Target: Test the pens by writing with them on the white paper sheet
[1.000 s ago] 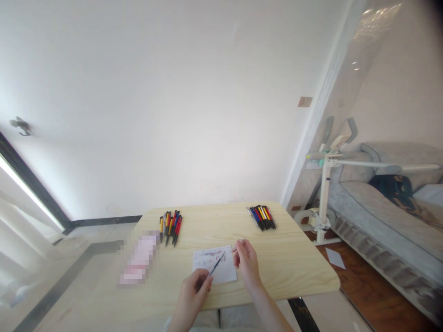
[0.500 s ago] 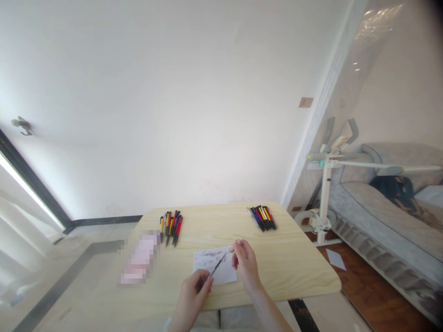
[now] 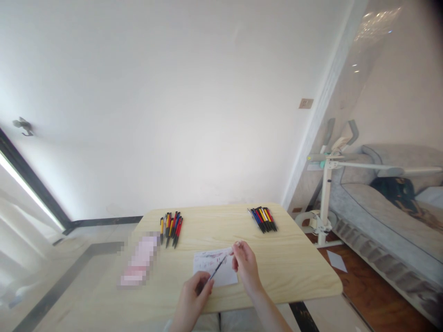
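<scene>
My left hand (image 3: 194, 295) is closed around a thin dark pen part (image 3: 216, 270) that slants up to the right over a white scribbled paper (image 3: 214, 267). My right hand (image 3: 245, 265) is pinched shut just right of the pen part's tip, at the paper's upper right corner; what it pinches is too small to name. A bundle of orange, red and blue pens (image 3: 170, 227) lies at the table's back left. Another bundle of pens (image 3: 262, 218) lies at the back right.
The light wooden table (image 3: 294, 272) has a rounded right edge. A blurred pink thing (image 3: 140, 259) lies on its left part. To the right stand a white lamp stand (image 3: 325, 203) and a grey sofa (image 3: 387, 203). A white wall rises behind.
My right hand has drawn slightly left, closer to the pen part's tip. The left hand and the pen part have barely shifted.
</scene>
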`<state>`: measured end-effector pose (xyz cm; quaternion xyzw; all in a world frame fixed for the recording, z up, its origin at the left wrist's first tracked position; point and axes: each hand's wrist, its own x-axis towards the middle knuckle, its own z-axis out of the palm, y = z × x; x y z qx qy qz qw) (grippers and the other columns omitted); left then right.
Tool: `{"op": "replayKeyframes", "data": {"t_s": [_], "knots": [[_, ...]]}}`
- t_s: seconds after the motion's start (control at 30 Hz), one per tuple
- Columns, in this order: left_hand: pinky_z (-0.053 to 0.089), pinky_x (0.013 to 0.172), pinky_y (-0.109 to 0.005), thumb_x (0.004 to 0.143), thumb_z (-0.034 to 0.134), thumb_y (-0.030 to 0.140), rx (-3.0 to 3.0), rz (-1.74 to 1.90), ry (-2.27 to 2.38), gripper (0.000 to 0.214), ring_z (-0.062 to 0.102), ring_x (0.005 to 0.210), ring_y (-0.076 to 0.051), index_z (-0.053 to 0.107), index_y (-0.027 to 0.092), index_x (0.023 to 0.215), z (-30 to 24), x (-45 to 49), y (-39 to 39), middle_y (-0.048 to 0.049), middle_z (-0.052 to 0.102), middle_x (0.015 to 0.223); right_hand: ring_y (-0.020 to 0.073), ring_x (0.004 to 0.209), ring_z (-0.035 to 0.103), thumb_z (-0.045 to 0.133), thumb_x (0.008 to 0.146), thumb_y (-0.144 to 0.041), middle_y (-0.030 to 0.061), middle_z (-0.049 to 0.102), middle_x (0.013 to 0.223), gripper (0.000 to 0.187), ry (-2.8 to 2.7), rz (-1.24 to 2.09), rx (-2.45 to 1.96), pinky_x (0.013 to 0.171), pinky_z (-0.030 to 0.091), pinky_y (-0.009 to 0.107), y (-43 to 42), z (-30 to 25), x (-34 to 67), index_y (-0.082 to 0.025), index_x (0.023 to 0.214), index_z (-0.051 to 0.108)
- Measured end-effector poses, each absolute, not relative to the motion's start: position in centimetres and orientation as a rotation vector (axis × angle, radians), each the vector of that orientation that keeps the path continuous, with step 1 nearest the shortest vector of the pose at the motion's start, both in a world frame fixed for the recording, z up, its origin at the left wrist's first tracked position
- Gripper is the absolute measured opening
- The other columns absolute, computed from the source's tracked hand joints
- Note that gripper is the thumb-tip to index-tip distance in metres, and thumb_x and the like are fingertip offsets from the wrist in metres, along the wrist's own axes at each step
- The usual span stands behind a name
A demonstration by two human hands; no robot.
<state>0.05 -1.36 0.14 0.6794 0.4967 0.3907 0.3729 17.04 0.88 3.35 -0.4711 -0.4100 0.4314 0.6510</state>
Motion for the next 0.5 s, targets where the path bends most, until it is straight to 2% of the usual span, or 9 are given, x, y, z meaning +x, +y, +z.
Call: {"op": "replayKeyframes", "data": {"t_s": [0.5], "knots": [[0.04,0.054,-0.022,0.079,0.052,0.036,1.769,0.981,1.284,0.021,0.054,0.058,-0.014,0.059,0.017,0.075,0.18,0.03,-1.44,0.0001,0.06,0.059,0.0027,0.037,0.039,0.054,0.079,-0.04,-0.0048,0.05,0.061,0.025,-0.965,1.014,-1.041,0.034,0.026,0.016,0.73,3.11,16.96,-0.018,0.07,0.046]]}}
